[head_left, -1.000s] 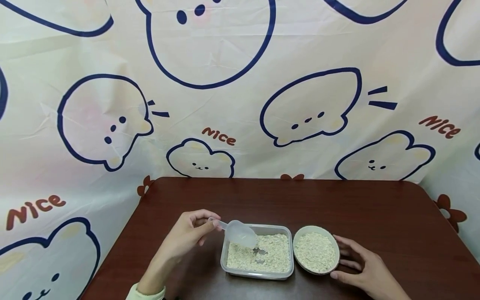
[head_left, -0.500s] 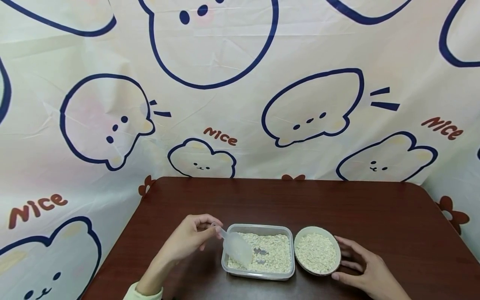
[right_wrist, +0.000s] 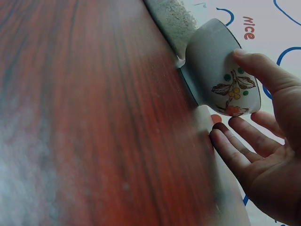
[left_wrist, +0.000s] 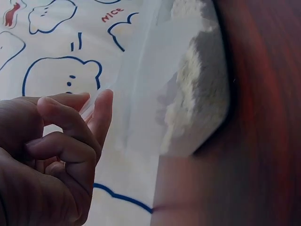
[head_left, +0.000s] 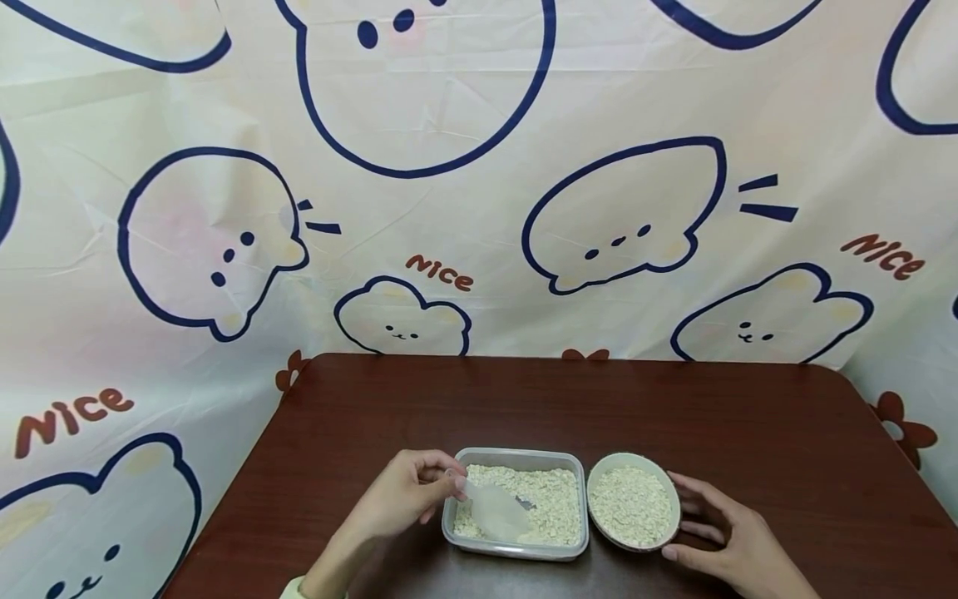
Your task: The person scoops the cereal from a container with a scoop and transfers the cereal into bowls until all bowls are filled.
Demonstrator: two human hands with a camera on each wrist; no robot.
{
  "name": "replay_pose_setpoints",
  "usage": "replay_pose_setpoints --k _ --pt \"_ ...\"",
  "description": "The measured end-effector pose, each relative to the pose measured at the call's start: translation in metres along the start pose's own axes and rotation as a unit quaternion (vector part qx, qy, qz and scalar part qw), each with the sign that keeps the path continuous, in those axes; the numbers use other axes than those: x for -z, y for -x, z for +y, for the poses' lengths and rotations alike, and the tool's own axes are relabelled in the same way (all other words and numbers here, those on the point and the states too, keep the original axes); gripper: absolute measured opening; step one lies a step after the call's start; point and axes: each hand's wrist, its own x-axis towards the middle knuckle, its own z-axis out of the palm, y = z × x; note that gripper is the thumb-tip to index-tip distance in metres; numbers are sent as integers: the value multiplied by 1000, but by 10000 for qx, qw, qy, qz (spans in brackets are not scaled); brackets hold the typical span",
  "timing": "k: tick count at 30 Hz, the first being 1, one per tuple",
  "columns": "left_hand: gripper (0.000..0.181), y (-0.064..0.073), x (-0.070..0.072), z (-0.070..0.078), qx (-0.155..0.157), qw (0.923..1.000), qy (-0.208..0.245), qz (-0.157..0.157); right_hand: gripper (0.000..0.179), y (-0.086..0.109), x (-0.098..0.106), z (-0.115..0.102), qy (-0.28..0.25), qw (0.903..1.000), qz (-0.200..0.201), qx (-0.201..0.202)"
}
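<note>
My left hand [head_left: 407, 495] pinches the handle of a translucent plastic scoop [head_left: 497, 514] between thumb and fingertips. The scoop's bowl is tipped down into the oats [head_left: 560, 503] inside a clear rectangular container [head_left: 516, 550], hiding some of them. In the left wrist view, the other fingers of the left hand [left_wrist: 61, 146] are bent. Beside the container stands a small ceramic bowl [right_wrist: 207, 61] with a flower pattern, filled with oats [head_left: 632, 504]. My right hand [head_left: 729, 532] touches its right side, thumb on the wall, fingers loosely bent beside it.
Everything stands near the front of a dark red-brown wooden table [head_left: 569, 403]. Behind the table hangs a pale cloth [head_left: 479, 216] printed with cartoon outlines. Container and bowl stand very close together.
The left hand has moved right and slightly down. The scoop has tipped from above the container's left part down into the oats and shifted right. The right hand stays at the bowl.
</note>
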Motion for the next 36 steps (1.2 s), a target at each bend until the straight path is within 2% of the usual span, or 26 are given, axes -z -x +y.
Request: replay_pose_setpoints --k 8,13,20,27,36 --pt "24 -5 -23 0 193 9979 611 -13 86 1 0 1 -76 9996 17 264" --pt "23 -6 -29 2 278 9966 775 -3 88 2 0 0 -86 9999 7 130" --pt "21 -9 -31 2 404 9950 913 -26 89 2 0 0 -8 9999 36 124" --pt "23 -9 -28 2 415 9944 963 -142 91 1 1 -1 -107 9997 0 -237" --pt "24 -11 -26 0 452 9933 1021 -311 91 1 1 -2 -37 9999 -36 -154"
